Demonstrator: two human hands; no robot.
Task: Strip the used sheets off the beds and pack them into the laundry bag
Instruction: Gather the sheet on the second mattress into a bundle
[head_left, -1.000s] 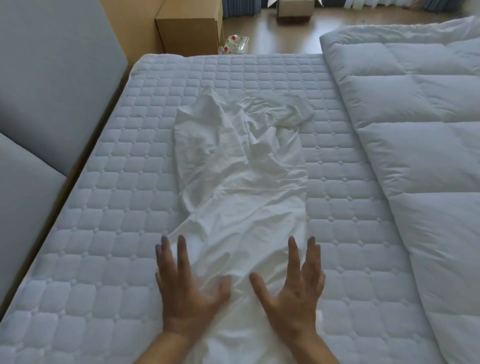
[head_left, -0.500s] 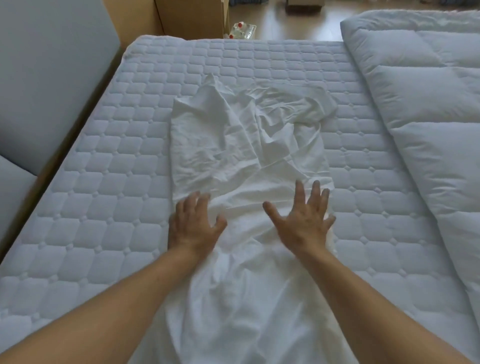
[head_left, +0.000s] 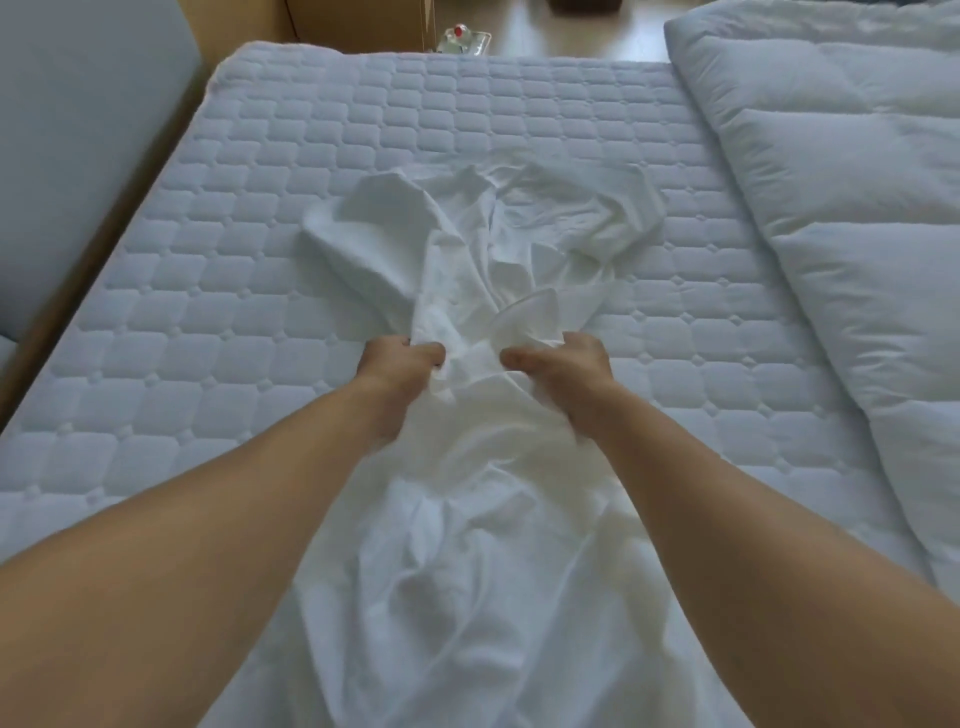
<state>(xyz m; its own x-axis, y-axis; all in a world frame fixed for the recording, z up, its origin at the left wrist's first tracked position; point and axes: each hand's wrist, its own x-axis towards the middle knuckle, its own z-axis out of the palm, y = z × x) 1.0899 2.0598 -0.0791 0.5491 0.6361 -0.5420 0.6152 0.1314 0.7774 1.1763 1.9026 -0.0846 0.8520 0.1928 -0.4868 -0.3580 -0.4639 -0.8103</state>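
Note:
A crumpled white sheet (head_left: 467, 519) lies in a long strip down the middle of the quilted mattress (head_left: 218, 291), bunched into folds at its far end. My left hand (head_left: 397, 366) and my right hand (head_left: 563, 364) are both clenched on the sheet near its middle, side by side, with fabric gathered up between them. Both arms stretch forward over the near part of the sheet. No laundry bag is in view.
A thick white duvet (head_left: 857, 208) is piled along the right side of the bed. A grey padded headboard (head_left: 78, 145) runs along the left. Beyond the mattress are a wooden floor, a cardboard box (head_left: 353, 21) and a small clear package (head_left: 465, 39).
My hands were flat and open on the sheet; they slid farther up it and have now closed on it, bunching the fabric inward.

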